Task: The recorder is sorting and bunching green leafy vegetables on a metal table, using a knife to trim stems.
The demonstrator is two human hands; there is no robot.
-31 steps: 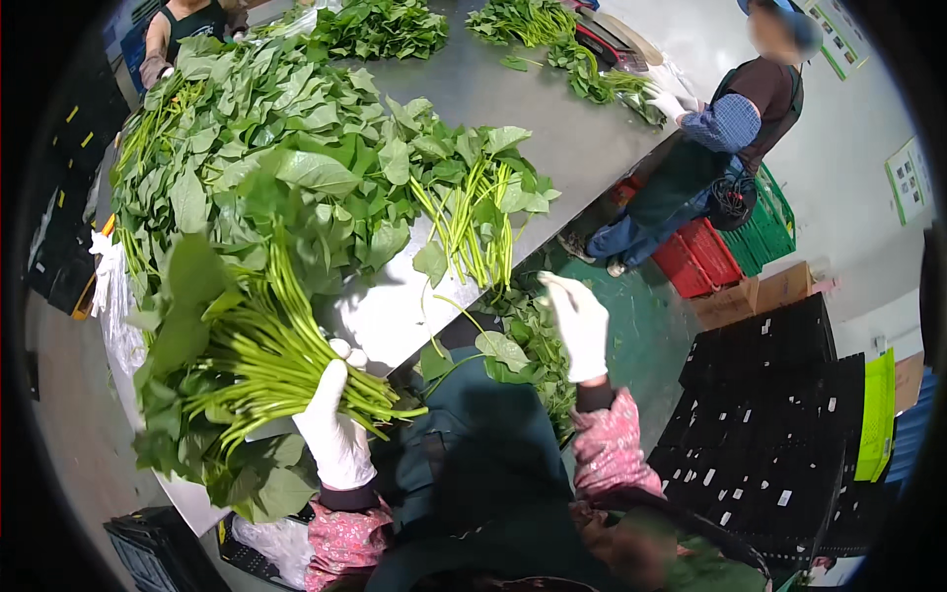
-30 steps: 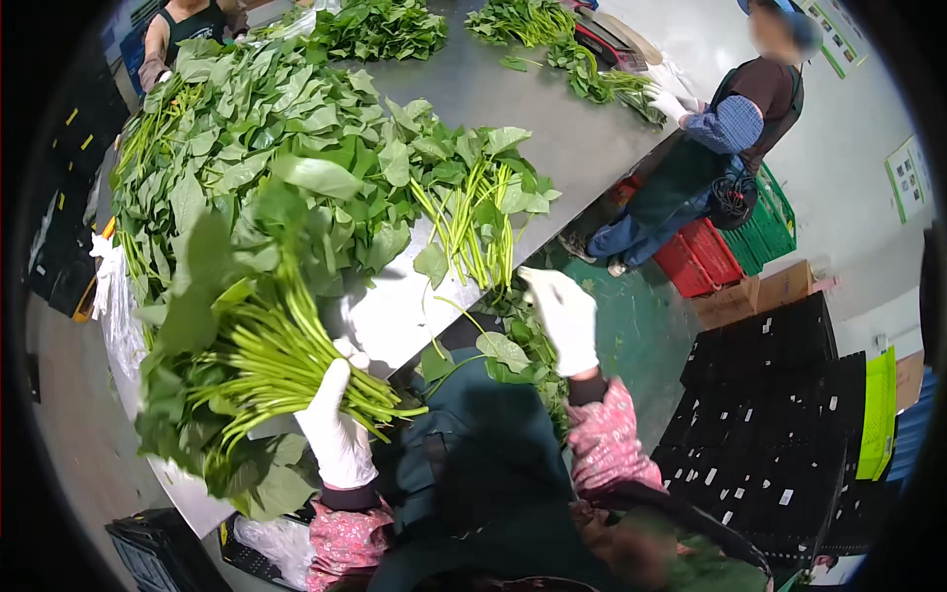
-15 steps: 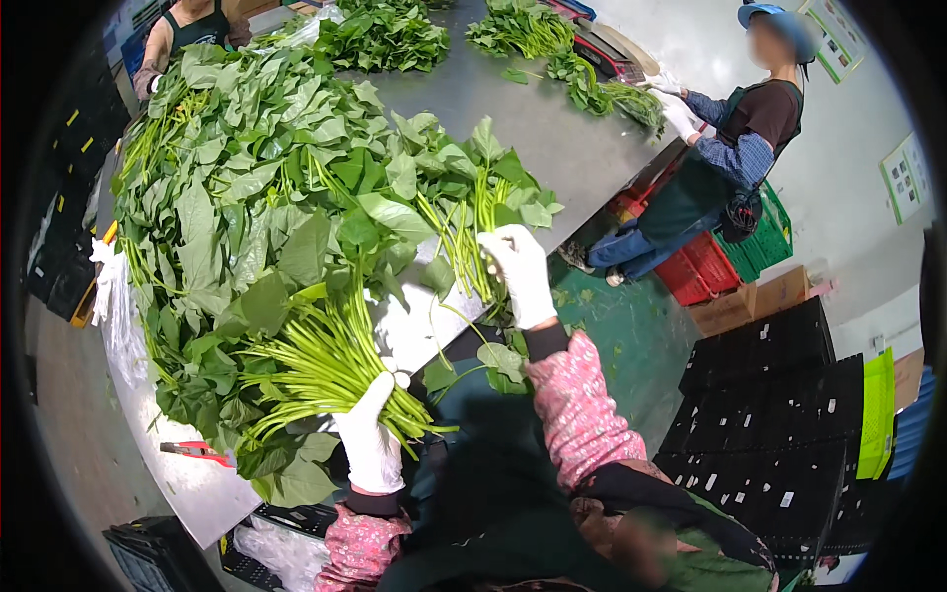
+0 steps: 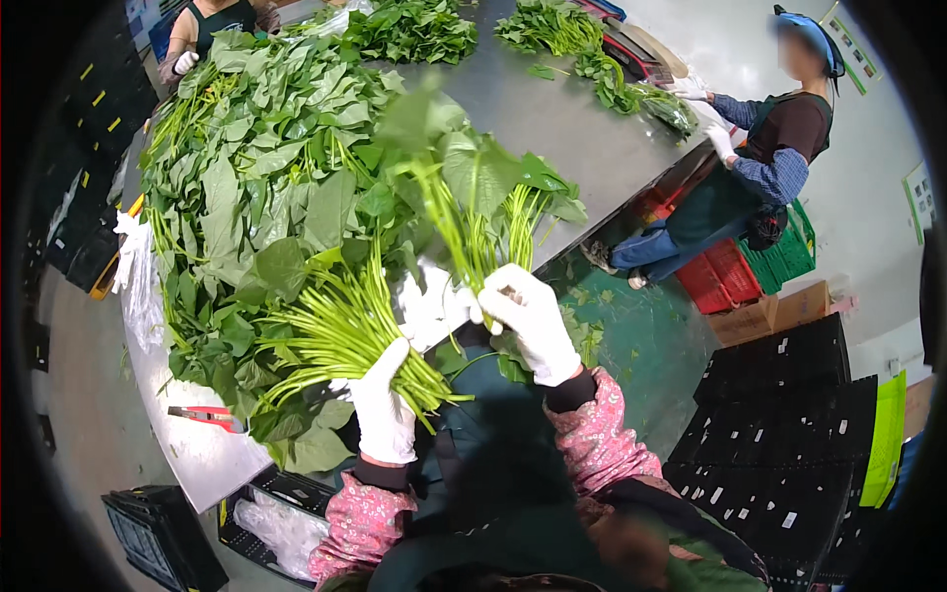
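My white-gloved left hand (image 4: 386, 412) is closed round the stem ends of a thick bunch of leafy greens (image 4: 340, 331), at the table's near edge. Its long, light green stems fan out to the upper left. Just right of it, my gloved right hand (image 4: 533, 324) pinches a few leafy stems (image 4: 449, 212) upright, their leaves blurred at the top. Behind these stems stands another small clump of stems (image 4: 521, 217). A large heap of broad-leaved greens (image 4: 261, 158) covers the left of the table, touching the held bunch.
The metal table (image 4: 538, 109) carries more greens (image 4: 414, 32) at the back. A red-handled cutter (image 4: 205, 415) lies at the near left edge. Across the table at right a co-worker (image 4: 779, 148) handles greens; another person (image 4: 212, 25) stands far left. Black crates (image 4: 774, 405) stack at right.
My right hand has come slightly nearer the left hand and now holds a few stems upright. The left hand keeps its grip on the bunch. The whole view has shifted a little.
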